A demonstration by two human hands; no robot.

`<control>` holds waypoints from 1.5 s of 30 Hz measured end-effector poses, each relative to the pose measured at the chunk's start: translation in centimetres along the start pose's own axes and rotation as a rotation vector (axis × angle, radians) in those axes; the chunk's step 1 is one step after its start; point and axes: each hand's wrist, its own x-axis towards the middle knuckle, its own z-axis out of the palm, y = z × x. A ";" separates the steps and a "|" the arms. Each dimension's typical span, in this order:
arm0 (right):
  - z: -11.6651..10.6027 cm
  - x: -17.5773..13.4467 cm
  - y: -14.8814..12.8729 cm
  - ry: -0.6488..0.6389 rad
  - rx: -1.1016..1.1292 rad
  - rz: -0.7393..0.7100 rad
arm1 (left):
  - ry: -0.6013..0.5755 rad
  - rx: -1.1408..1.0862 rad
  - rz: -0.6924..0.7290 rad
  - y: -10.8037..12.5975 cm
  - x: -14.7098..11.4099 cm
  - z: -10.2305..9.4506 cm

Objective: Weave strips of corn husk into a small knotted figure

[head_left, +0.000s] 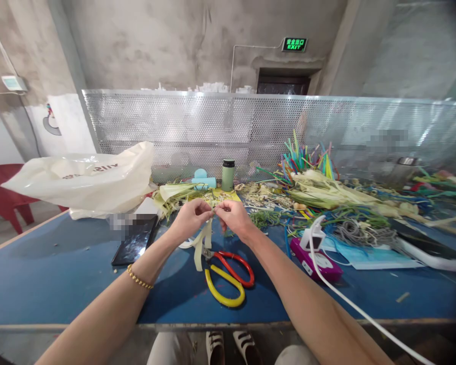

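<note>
My left hand (193, 217) and my right hand (233, 217) meet above the middle of the table, fingertips pinched close together. A pale cream strip (199, 251), looking like corn husk or ribbon, hangs down just under the fingers, and a thin stem-like piece seems to stand up between them. The fingers hide most of what is pinched. Below my hands lie scissors, with one red handle (247, 267) and one yellow handle (225, 295); their blades point away and are partly covered by the strip.
A dark tablet (135, 243) and a cream plastic bag (83, 180) lie left. A green bottle (228, 175) stands behind my hands. Rightward are pale husks (334, 195), coloured pipe cleaners (304, 159), a purple power strip (315, 261) with a white cable (349, 296), and a blue mask (380, 256).
</note>
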 end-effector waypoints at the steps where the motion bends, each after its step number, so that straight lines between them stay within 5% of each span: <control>1: 0.0 0.0 -0.1 -0.001 0.005 0.003 | -0.008 0.036 0.027 -0.1 -0.1 0.0; 15: 0.1 -0.4 -0.6 -0.015 -0.004 0.007 | -0.004 0.251 0.036 0.4 -0.2 -0.2; 21: -1.1 -0.1 -0.8 -0.033 -0.198 -0.083 | -0.012 0.158 -0.024 -0.4 -0.1 -0.3; 33: -2.0 0.0 -1.1 -0.014 -0.328 -0.160 | -0.007 0.434 -0.174 -0.6 0.4 -0.7; 39: -1.8 0.1 -0.7 -0.030 -0.200 -0.080 | -0.011 0.226 -0.052 -0.6 0.5 -0.9; 45: -1.2 -0.2 -1.3 -0.088 -0.120 -0.098 | -0.202 -0.120 -0.127 0.6 -0.5 -0.1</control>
